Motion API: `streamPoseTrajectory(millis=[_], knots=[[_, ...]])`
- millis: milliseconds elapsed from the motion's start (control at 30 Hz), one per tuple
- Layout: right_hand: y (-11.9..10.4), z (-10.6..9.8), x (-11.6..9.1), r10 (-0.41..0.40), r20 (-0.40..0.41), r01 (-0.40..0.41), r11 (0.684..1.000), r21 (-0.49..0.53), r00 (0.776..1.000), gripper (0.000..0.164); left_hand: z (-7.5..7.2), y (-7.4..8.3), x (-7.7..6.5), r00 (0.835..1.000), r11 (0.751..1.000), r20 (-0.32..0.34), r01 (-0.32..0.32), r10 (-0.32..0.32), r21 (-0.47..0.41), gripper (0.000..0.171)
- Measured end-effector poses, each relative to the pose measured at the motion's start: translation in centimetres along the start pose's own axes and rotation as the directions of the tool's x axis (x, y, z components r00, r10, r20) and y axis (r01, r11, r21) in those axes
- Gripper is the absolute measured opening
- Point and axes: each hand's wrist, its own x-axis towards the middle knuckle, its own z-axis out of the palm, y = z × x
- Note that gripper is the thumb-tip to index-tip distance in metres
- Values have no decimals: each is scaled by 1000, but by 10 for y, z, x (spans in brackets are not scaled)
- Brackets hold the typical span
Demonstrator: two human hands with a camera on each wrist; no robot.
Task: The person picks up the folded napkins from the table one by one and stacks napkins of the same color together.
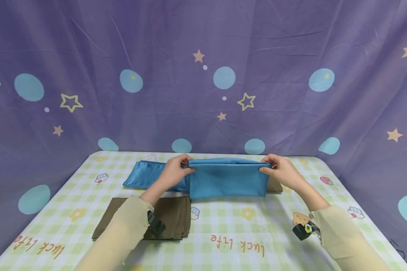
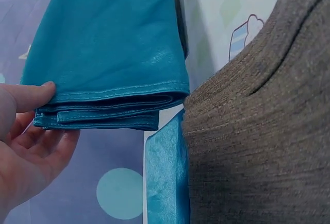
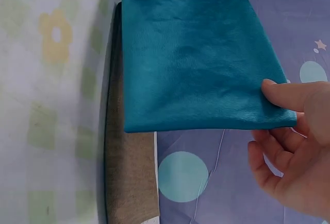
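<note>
A folded blue cloth (image 1: 228,180) hangs upright above the table between my two hands. My left hand (image 1: 174,172) pinches its upper left corner, thumb on the near face. At the upper right corner my right hand (image 1: 285,172) pinches it the same way. Several stitched layers of the folded cloth (image 2: 113,69) show at its side edge in the left wrist view. The right wrist view shows the smooth face of the cloth (image 3: 201,64), with the thumb of my right hand (image 3: 299,136) on it. The cloth hides part of what lies behind it.
Another folded blue cloth (image 1: 144,176) lies at the back left. A stack of folded brown cloths (image 1: 173,214) lies at the front left, partly under my left forearm. Brown cloth (image 1: 274,186) shows behind the held cloth. A purple curtain (image 1: 203,113) stands beyond the checked tablecloth (image 1: 230,233).
</note>
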Motion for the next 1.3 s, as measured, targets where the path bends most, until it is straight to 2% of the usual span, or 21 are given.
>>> streamPoseTrajectory(millis=[167, 567, 900, 1067, 1300], knots=[[-8, 0, 7, 19, -33, -19, 1000, 14, 999, 20, -4, -6, 4, 999, 999, -33, 39, -40, -13, 29], [-20, 8, 20, -7, -108, 9, 1000, 24, 994, 23, -21, -11, 9, 995, 999, -96, 29, -30, -15, 29], [-29, 25, 28, -35, -96, 43, 996, 79, 995, 23, -41, -24, 9, 989, 1000, -149, 5, -7, -9, 30], [-38, 35, 32, -55, -80, 63, 992, 112, 995, 22, -50, -28, 8, 980, 998, -192, 48, -57, -51, 31], [-49, 49, 40, -81, -38, 85, 987, 139, 996, 18, -63, -39, 6, 969, 980, -191, 128, -156, -151, 35]])
